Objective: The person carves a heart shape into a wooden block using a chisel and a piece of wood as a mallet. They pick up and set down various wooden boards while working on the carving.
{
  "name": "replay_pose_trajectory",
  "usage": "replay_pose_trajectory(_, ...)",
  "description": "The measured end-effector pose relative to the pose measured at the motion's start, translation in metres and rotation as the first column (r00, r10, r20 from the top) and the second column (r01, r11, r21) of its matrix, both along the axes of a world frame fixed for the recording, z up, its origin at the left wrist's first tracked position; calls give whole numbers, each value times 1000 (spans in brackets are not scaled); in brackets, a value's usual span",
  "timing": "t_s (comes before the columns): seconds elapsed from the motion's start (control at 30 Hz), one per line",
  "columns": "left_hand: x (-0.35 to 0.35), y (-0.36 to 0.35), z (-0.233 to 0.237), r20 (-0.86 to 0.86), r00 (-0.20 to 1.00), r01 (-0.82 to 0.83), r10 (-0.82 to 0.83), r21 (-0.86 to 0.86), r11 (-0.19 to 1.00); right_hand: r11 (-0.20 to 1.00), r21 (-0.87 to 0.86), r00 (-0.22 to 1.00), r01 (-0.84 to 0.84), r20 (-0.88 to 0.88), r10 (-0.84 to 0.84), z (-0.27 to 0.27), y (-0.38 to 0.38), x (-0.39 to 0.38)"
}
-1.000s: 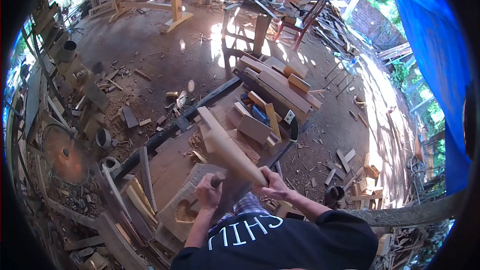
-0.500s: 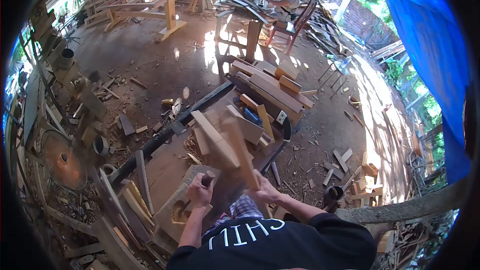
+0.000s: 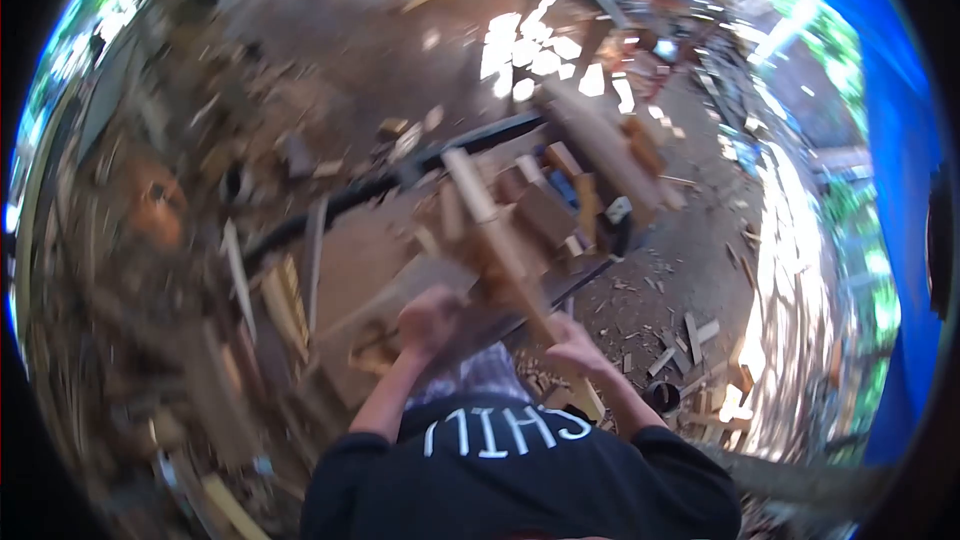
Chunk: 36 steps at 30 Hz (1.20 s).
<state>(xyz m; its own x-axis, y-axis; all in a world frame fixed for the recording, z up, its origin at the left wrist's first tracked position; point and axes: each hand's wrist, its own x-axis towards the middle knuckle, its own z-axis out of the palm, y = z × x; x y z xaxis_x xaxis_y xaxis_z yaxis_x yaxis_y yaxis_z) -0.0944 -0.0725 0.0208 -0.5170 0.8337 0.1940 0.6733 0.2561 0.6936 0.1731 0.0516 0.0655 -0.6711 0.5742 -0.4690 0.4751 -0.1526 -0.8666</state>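
My left hand (image 3: 428, 322) is closed in a fist, smeared by motion, above a thick wooden block (image 3: 425, 280) with a dark hollow cut in it. Half a second ago a dark-handled chisel stood in this fist; the blur now hides most of it. In my right hand (image 3: 578, 348) is a long, flat-sided wooden club (image 3: 520, 275), gripped at its lower end and slanting up to the left. Its far end overlaps a pale wood strip (image 3: 468, 180) on the workbench (image 3: 360, 255).
Wood blocks and a thick beam (image 3: 600, 140) lie at the bench's far right end. Planks (image 3: 285, 300) lean at the left. Offcuts (image 3: 690, 340) and chips litter the ground. A blue tarp (image 3: 890, 190) hangs at the right.
The view has swung, blurring the scene and shifting it right. Both hands have risen slightly in view. The club has changed its slant, leaning further left.
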Motion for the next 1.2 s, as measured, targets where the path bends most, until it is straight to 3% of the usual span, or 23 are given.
replay_pose_trajectory(0.03,2,-3,-2,-12,1000,-18,18,-5,1000,984,123,990,130,-70,-122,11,-3,-6)
replay_pose_trajectory(0.07,2,-7,-10,-23,1000,18,-19,-48,999,970,-81,972,229,-33,-233,-18,5,9)
replay_pose_trajectory(0.1,3,-9,-11,-18,1000,20,-20,-51,999,949,-131,956,287,-27,-293,3,-3,-2)
replay_pose_trajectory(0.13,3,-10,-13,-17,999,31,-32,-42,999,965,-148,975,218,-18,-223,-1,-8,-3)
replay_pose_trajectory(0.17,3,-13,-16,-3,1000,-15,15,-68,998,1000,15,1000,-25,-2,25,-9,-14,-6)
replay_pose_trajectory(0.2,3,-13,-18,-4,999,-46,46,3,999,949,181,966,-257,39,254,-17,-17,-6)
replay_pose_trajectory(0.23,3,-13,-18,-12,998,-63,65,84,994,927,100,924,-362,168,343,-22,-19,-5)
replay_pose_trajectory(0.27,4,-13,-17,-11,997,-80,82,88,993,920,103,918,-378,170,358,-20,-16,0)
replay_pose_trajectory(0.4,10,-16,-2,-65,998,0,4,63,998,998,-24,994,63,88,-61,8,-12,-2)
replay_pose_trajectory(0.47,16,-9,7,-61,998,2,4,96,995,984,-37,985,172,7,-172,19,-6,2)
replay_pose_trajectory(0.67,9,-2,15,31,999,-19,14,182,983,995,30,988,100,-122,-96,27,8,7)
replay_pose_trajectory(0.73,6,-1,16,62,997,-49,36,211,976,988,126,996,-86,-15,89,18,-6,-4)
replay_pose_trajectory(0.77,5,0,11,62,998,-42,30,209,977,932,152,943,-330,103,318,21,-9,-17)
replay_pose_trajectory(0.8,4,0,4,65,997,-54,41,210,976,955,39,949,-293,131,285,16,-15,-19)
replay_pose_trajectory(0.87,0,1,3,65,996,-78,65,214,974,974,57,974,-221,66,217,40,-12,-29)
replay_pose_trajectory(0.9,0,-1,8,81,995,-78,62,201,976,989,32,988,-141,-60,143,39,-4,-24)
replay_pose_trajectory(0.93,1,-2,11,98,994,-71,53,188,980,994,-107,994,-22,-110,11,42,0,-18)
replay_pose_trajectory(1.03,0,0,12,111,992,-88,67,205,975,983,-169,984,76,-148,-102,33,1,-15)
replay_pose_trajectory(1.1,0,-1,9,91,992,-103,87,188,977,981,34,979,-193,68,190,8,-13,-23)
replay_pose_trajectory(1.13,-1,-2,7,67,992,-119,109,172,978,932,69,933,-357,68,353,0,-15,-25)
replay_pose_trajectory(1.2,-3,-5,3,54,995,-91,84,154,984,955,-20,945,-296,139,296,11,-11,-24)
